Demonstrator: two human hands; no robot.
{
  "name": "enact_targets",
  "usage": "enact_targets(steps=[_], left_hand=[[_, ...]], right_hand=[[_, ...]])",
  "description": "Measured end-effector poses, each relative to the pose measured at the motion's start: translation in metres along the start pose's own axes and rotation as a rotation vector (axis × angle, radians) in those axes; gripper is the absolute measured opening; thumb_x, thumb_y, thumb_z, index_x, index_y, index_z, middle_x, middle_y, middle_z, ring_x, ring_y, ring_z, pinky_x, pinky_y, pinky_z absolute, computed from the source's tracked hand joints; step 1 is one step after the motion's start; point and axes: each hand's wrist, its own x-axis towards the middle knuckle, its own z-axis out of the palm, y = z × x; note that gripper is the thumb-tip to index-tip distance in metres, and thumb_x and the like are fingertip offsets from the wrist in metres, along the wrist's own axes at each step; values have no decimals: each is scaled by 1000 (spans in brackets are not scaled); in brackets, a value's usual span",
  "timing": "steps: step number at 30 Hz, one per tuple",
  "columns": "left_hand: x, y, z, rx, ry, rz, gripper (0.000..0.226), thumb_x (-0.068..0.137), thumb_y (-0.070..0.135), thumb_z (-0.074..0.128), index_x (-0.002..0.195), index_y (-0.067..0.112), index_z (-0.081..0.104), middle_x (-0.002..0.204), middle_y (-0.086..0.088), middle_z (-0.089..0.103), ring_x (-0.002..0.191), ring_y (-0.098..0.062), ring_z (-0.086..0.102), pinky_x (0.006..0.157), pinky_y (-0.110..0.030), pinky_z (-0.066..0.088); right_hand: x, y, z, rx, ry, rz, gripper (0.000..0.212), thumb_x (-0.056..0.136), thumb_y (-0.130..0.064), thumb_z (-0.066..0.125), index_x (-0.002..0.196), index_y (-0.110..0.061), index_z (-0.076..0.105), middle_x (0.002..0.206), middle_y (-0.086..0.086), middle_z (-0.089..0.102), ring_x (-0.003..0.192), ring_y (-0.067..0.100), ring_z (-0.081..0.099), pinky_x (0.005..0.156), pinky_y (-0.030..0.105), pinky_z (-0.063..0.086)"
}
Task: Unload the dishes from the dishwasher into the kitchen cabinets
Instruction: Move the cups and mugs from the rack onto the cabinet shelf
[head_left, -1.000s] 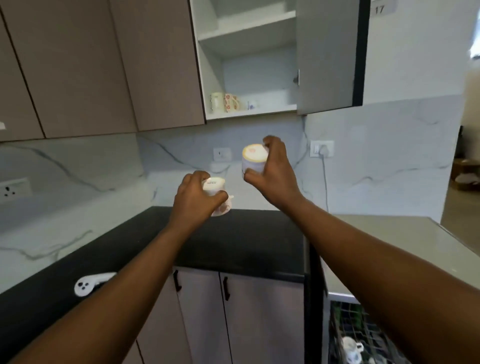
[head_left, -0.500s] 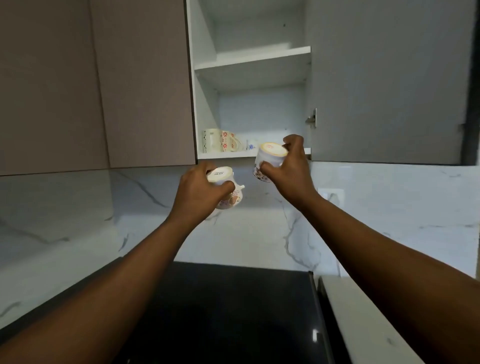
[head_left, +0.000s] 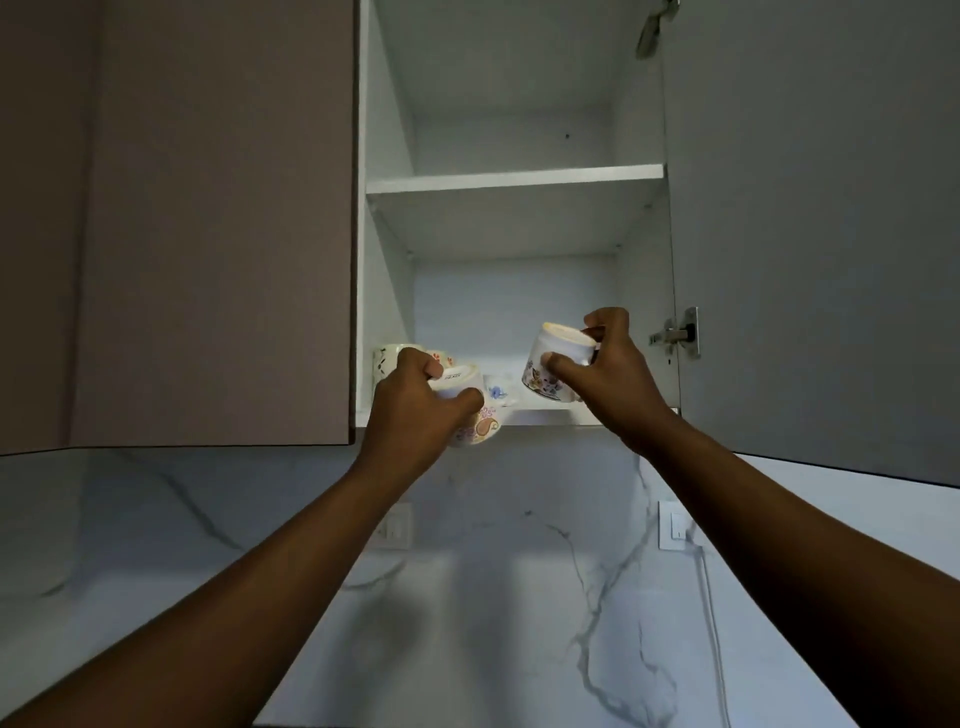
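Cups fill both hands: left hand (head_left: 415, 415) grips a paisley cup (head_left: 475, 423) at the cabinet's bottom shelf (head_left: 540, 415) edge; right hand (head_left: 608, 374), at its two o'clock, pinches a floral cup (head_left: 550, 369) over that shelf.

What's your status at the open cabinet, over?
Left hand grips paisley-patterned white cup; right hand grips floral white cup. Both at bottom white shelf, not set down. Cups already shelved crowd left side.

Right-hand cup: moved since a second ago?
Yes. The right hand has carried the floral cup up from below the open cabinet to its bottom shelf.
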Motion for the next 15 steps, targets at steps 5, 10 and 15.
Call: enact_targets(steps=[5, 10, 15], left_hand=[[41, -27, 30, 19, 32, 66, 43, 74, 27, 75, 103, 13, 47, 97, -4, 61, 84, -21, 58, 61, -27, 43], [71, -48, 46, 66, 52, 57, 41, 73, 26, 75, 102, 13, 48, 97, -5, 62, 85, -22, 59, 66, -31, 47], [100, -61, 59, 169, 36, 94, 41, 75, 29, 74, 103, 16, 48, 93, -2, 61, 85, -21, 60, 72, -34, 51]], right_hand=[[45, 32, 41, -41, -36, 19, 56, 75, -29, 73, 114, -20, 34, 110, 5, 51, 94, 25, 56, 72, 36, 51], [92, 76, 77, -132, -151, 95, 56, 72, -26, 77, 108, -16, 36, 102, 9, 53, 89, 26, 56, 66, 33, 51], [128, 111, 107, -194, -370, 192, 65, 75, -27, 80, 119, -4, 39, 110, 14, 52, 90, 23, 53, 54, 25, 43]])
